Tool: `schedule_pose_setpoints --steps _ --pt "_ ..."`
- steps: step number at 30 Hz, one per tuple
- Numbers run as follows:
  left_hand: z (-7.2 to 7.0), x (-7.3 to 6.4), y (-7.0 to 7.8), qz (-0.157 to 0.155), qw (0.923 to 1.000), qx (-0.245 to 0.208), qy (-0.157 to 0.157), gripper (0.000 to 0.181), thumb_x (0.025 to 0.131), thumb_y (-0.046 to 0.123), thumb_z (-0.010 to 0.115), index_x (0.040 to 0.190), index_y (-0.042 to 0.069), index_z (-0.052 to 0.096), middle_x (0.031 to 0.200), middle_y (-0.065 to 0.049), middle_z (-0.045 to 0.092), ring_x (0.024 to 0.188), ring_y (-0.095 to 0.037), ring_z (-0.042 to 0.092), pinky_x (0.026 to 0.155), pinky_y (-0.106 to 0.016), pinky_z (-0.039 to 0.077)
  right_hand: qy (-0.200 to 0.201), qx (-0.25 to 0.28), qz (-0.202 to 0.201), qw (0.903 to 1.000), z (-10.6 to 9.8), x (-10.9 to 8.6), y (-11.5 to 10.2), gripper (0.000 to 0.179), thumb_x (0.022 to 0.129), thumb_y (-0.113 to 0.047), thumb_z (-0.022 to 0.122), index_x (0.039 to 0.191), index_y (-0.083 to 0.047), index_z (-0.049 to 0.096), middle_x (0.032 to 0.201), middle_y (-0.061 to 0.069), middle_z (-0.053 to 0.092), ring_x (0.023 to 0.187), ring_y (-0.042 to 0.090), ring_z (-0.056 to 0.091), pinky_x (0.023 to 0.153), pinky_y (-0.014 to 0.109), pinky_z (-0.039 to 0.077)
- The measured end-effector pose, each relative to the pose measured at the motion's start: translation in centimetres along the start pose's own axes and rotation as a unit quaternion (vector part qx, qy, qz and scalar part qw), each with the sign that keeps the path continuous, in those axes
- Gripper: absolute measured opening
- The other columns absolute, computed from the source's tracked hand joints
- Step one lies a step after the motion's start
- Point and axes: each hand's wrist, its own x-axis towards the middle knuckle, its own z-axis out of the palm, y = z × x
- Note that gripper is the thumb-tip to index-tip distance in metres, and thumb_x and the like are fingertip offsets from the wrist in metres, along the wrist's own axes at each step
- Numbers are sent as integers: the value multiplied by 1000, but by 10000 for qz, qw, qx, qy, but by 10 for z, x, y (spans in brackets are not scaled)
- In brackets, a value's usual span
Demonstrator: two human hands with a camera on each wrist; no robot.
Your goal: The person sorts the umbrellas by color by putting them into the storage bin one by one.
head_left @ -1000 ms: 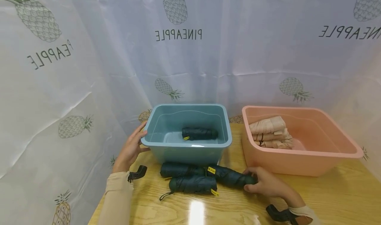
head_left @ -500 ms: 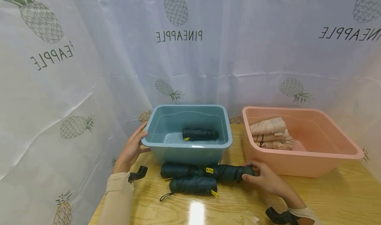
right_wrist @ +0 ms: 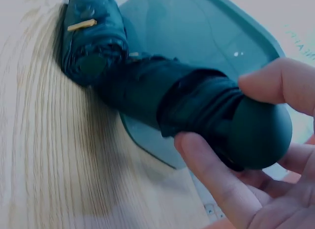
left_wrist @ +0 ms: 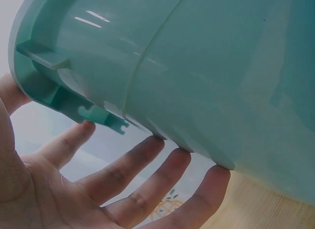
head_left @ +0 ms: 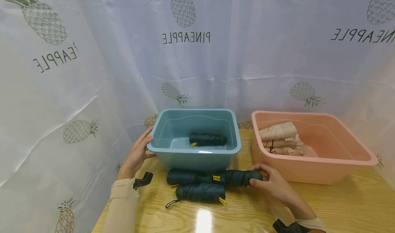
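Note:
My right hand [head_left: 273,185] pinches the rounded end of a dark green folded umbrella [right_wrist: 206,103], thumb on one side and fingers on the other. This umbrella has a yellow tag and lies in front of the blue bin [head_left: 197,159], end to end with another folded umbrella [head_left: 185,176]. A third dark umbrella [head_left: 202,192], with a wrist loop and yellow tag, lies nearer the front. My left hand [head_left: 137,152] holds the bin's left side, thumb over the rim and fingertips [left_wrist: 216,177] against the outer wall. Inside the bin rests one more dark umbrella [head_left: 207,139].
A pink bin [head_left: 311,168] stands on the right of the wooden table [head_left: 345,209], with several beige folded umbrellas [head_left: 277,130] at its left end. A pineapple-print curtain [head_left: 262,54] hangs behind and along the left.
The gripped end of the umbrella has swung back toward the bins, bringing it from a slant into line with its neighbour. My right hand has shifted slightly back and left. My left hand has stayed put.

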Motion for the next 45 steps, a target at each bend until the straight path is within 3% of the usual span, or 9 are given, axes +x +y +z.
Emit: schedule_pose_setpoints --steps 5,10,18,37,45 --pt "0 1 1 17 10000 25 -9 64 109 44 44 166 30 19 164 -15 29 136 -44 48 103 -70 45 210 171 115 9996 4 -1 -6 43 92 -9 74 125 9 55 113 21 59 88 15 70 74 33 60" --pt "-1 1 1 13 10000 30 9 61 109 45 44 164 35 21 164 -15 30 138 -44 46 102 -69 47 380 276 164 9988 8 -2 -11 42 90 -7 74 125 9 55 113 18 61 86 15 69 73 31 59" --pt "0 0 0 -6 10000 50 8 62 109 46 44 165 34 20 164 -17 29 137 -43 47 101 -68 48 732 347 364 9961 12 -2 -15 40 86 -1 74 123 7 58 120 25 57 87 19 67 72 28 58" --pt "0 3 2 -41 10000 30 45 62 109 46 44 165 33 21 163 -14 30 140 -47 42 103 -68 46 1005 462 84 9938 20 -7 -31 41 87 -1 75 124 7 58 124 27 54 87 20 69 74 29 59" --pt "-2 5 1 -59 10000 42 47 62 109 44 45 165 32 21 162 -15 32 133 -38 52 101 -66 48 1062 703 -161 9917 20 -13 -39 39 91 -1 73 125 7 56 119 13 56 92 18 72 78 31 62"
